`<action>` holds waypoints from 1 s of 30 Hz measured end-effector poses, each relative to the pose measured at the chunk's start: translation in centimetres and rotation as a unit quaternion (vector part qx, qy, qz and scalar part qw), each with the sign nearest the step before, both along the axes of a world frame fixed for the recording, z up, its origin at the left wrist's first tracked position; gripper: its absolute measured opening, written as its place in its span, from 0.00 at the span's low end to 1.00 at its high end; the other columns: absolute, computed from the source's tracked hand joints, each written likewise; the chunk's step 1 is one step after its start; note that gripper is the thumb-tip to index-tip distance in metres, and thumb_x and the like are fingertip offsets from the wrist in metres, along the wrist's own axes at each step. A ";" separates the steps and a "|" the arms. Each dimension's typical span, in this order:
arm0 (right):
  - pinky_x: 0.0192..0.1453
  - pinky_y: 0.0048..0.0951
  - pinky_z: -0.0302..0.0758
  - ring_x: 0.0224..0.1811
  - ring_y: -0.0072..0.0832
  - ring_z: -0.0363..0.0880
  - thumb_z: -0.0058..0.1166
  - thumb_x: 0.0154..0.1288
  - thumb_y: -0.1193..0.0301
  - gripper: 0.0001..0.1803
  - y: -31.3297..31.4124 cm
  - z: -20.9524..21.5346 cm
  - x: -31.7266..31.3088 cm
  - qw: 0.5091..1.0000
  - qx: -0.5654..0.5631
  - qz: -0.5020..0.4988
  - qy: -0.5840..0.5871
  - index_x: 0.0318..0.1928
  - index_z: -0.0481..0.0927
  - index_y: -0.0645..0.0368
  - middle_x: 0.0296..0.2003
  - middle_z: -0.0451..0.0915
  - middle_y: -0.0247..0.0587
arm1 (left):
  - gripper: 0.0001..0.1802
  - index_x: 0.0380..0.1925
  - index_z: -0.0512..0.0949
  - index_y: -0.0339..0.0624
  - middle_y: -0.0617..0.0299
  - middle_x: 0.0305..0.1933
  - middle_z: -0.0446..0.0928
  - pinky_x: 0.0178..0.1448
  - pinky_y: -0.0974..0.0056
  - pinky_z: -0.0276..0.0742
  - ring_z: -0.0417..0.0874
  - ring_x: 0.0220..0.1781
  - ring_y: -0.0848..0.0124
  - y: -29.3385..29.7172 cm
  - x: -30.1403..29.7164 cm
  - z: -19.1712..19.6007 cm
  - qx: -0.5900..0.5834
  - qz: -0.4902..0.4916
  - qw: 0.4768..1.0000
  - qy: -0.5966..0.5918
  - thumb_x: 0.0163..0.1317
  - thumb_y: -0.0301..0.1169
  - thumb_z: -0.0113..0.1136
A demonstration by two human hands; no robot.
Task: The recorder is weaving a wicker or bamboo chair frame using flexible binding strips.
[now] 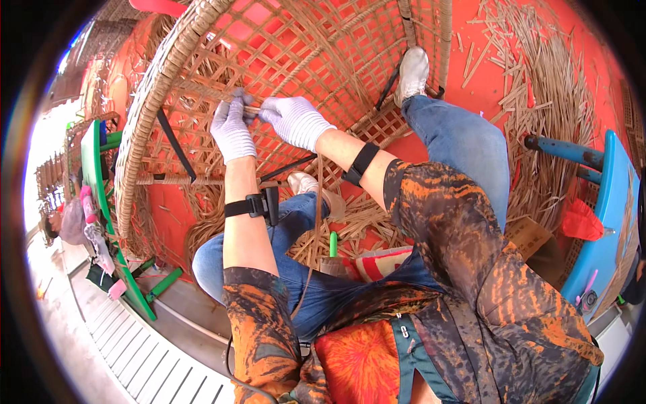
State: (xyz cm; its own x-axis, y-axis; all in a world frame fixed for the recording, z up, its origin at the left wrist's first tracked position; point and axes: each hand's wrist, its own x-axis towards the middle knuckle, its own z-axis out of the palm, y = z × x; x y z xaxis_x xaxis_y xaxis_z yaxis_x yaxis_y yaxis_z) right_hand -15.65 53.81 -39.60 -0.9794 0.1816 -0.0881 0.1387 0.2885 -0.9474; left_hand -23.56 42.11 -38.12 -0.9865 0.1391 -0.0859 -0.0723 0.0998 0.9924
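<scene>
A large woven rattan piece [296, 60], with open lattice and a thick wrapped rim, leans in front of me and fills the upper middle. Both my hands wear pale striped gloves and are at its lattice. My left hand [233, 129] is closed, its fingertips pinched at the weave. Just right of it, my right hand [296, 122] is closed on a short visible bit of cane strip [252, 109] that spans the gap between the hands. A long brown strip [318, 215] hangs below my right wrist. My fingers partly hide where cane and lattice meet.
Loose cane strips [548, 94] lie heaped on the red floor [464, 40] at right, with more under the lattice. A green table or stool [101, 195] stands at left, a blue stool [602, 222] at right. My legs straddle the piece's lower edge.
</scene>
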 end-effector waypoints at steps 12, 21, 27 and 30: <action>0.50 0.44 0.76 0.46 0.44 0.81 0.41 0.68 0.61 0.19 2.4 2.9 -3.9 0.971 0.222 -0.001 -0.089 0.43 0.81 0.61 0.41 0.81 0.52 | 0.15 0.47 0.78 0.36 0.61 0.41 0.80 0.47 0.70 0.76 0.78 0.39 0.75 -0.1 0.7 -0.3 -0.048 -0.014 0.999 0.002 0.58 0.19 0.58; 0.51 0.42 0.76 0.45 0.41 0.81 0.41 0.67 0.59 0.18 1.9 2.8 -5.6 0.959 0.249 0.022 -0.137 0.46 0.80 0.55 0.42 0.82 0.46 | 0.16 0.47 0.79 0.36 0.61 0.41 0.80 0.48 0.71 0.75 0.78 0.40 0.75 -0.7 0.0 -0.3 -0.072 0.003 0.997 0.025 0.58 0.18 0.58; 0.34 0.43 0.80 0.29 0.43 0.83 0.48 0.56 0.64 0.13 2.8 2.3 -5.5 0.933 0.357 -0.019 -0.041 0.25 0.85 0.54 0.24 0.82 0.48 | 0.11 0.42 0.80 0.37 0.59 0.40 0.82 0.48 0.64 0.76 0.80 0.41 0.72 0.5 -1.3 0.0 -0.207 -0.131 0.964 0.106 0.60 0.29 0.59; 0.34 0.43 0.80 0.32 0.41 0.83 0.48 0.55 0.67 0.11 0.0 1.0 -5.9 0.936 0.348 -0.045 -0.009 0.26 0.84 0.55 0.28 0.83 0.48 | 0.11 0.40 0.79 0.40 0.46 0.36 0.80 0.44 0.54 0.77 0.82 0.40 0.54 -2.4 -1.8 -0.8 -0.324 -0.136 0.914 0.202 0.62 0.35 0.57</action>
State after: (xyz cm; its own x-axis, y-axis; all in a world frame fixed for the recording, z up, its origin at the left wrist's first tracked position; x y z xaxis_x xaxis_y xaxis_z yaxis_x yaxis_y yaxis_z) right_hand -21.55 53.85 -38.58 -0.9567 0.2832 0.0668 0.2062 0.8219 -0.5310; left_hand -25.37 39.69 -38.94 -0.8924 0.4330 0.1266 0.4023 0.6366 0.6580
